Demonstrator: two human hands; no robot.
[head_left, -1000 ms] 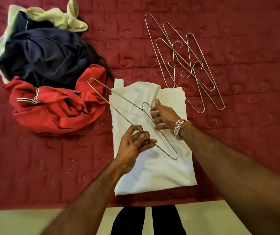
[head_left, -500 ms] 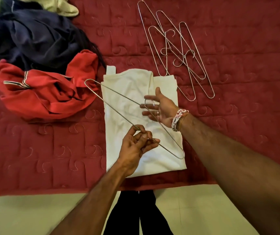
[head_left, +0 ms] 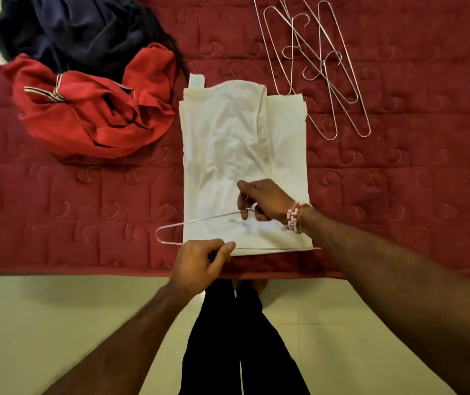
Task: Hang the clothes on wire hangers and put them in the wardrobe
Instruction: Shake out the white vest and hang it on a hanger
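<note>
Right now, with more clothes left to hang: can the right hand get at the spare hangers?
Probably, once freed: the right hand grips the held hanger over the white shirt; the spare hangers lie uncovered on the quilt beyond it.

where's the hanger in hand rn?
Head view: the wire hanger lies across the near end of the white garment, by the red quilt's front edge, the left hand holding its bottom bar and the right hand its hook.
</note>
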